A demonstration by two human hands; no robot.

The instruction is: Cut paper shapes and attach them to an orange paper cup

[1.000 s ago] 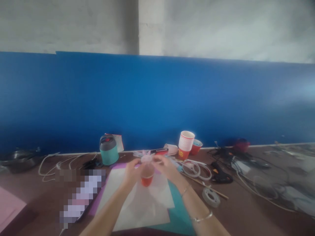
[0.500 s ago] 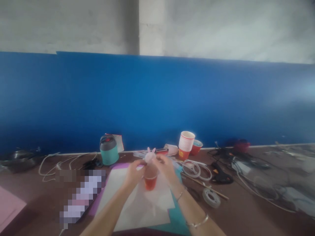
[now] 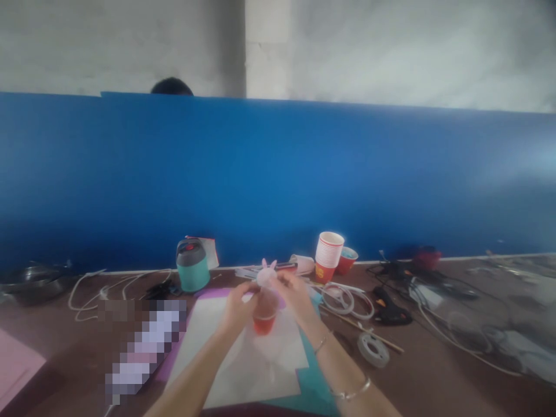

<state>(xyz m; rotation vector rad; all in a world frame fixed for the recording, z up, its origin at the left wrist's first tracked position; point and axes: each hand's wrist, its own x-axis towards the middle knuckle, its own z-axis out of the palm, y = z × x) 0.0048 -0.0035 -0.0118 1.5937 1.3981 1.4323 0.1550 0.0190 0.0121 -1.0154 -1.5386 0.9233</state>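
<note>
A pale rabbit-head cutout (image 3: pixel 265 277) with two pink ears stands upright at the far side of a red paper cup (image 3: pixel 263 325). Whether the cutout is fixed to the cup, I cannot tell. My right hand (image 3: pixel 296 296) pinches the cutout's right edge between thumb and fingertips. On the other side, my left hand (image 3: pixel 238 308) has its fingers closed at the cutout's lower left, close to the cup's rim. Beneath the cup lie white paper sheets (image 3: pixel 217 370) over purple and teal ones.
A stack of paper cups (image 3: pixel 329 255) and another red cup (image 3: pixel 347 262) stand at the back. To the right lie a tape roll (image 3: pixel 373 349), a black glue gun (image 3: pixel 391 310) and cables. A teal flask (image 3: pixel 193 269) stands left. Behind a blue partition (image 3: pixel 278 174), a person's head (image 3: pixel 172 86) shows.
The rabbit cutout has shifted slightly right and up with my right hand, and the cup slightly left. The top of a person's head has appeared above the partition.
</note>
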